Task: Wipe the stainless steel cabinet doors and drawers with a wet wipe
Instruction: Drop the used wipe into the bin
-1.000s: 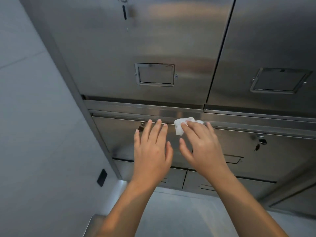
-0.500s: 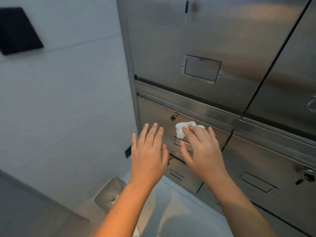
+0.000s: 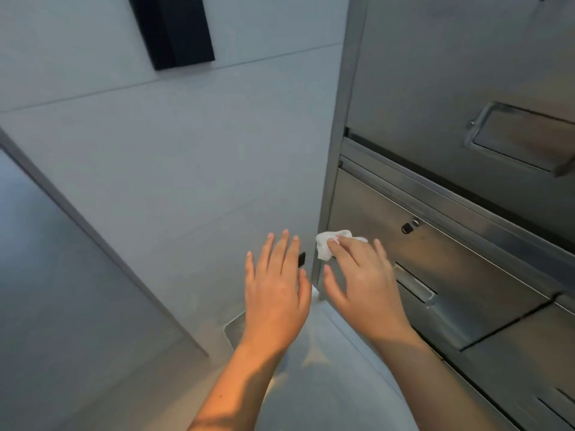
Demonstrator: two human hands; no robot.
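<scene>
Pale grey wall [image 3: 140, 181] fills the left and middle of the frame, with a black box [image 3: 174, 29] mounted at the upper left. Down the right side runs the stainless steel cabinet [image 3: 343, 135]. Both bare forearms reach up from the bottom edge. Right hand [image 3: 364, 284] is out at centre frame, its back to the camera, fingers straight and pressing flat on the wet wipe [image 3: 325, 245], thumb swung wide to the left, off the cloth. That crumpled white wipe sits under the fingertips at the far left edge of the drawer [image 3: 460, 262], right by the cabinet's corner post. The lock [image 3: 409, 226] is up and to the right of it, and the recessed handle [image 3: 415, 286] is just right of the knuckles. Left hand [image 3: 275, 293] hangs just to the left, palm away, fingers spread and straight, gripping nothing; whether it touches the wall I cannot tell. Upper right, the cabinet door [image 3: 435, 73] carries a label holder [image 3: 522, 141].
</scene>
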